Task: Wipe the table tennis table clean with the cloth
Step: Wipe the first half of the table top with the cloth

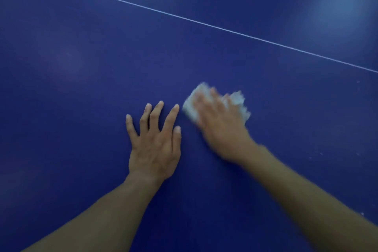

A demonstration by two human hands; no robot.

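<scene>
One big dark-blue table tennis tabletop (81, 92) fills the view, with a thin white line (184, 19) crossing diagonally. Left hand (155, 147) lies flat, fingers spread, grip holding nothing. Blurry right hand (222, 129) presses the crumpled white cloth (192, 106) down just beside it; can't tell its grip.

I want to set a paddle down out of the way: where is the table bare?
Bare table left of the left hand, and beyond the white line. Crowded at the middle, where the right hand presses the cloth beside the left.
</scene>
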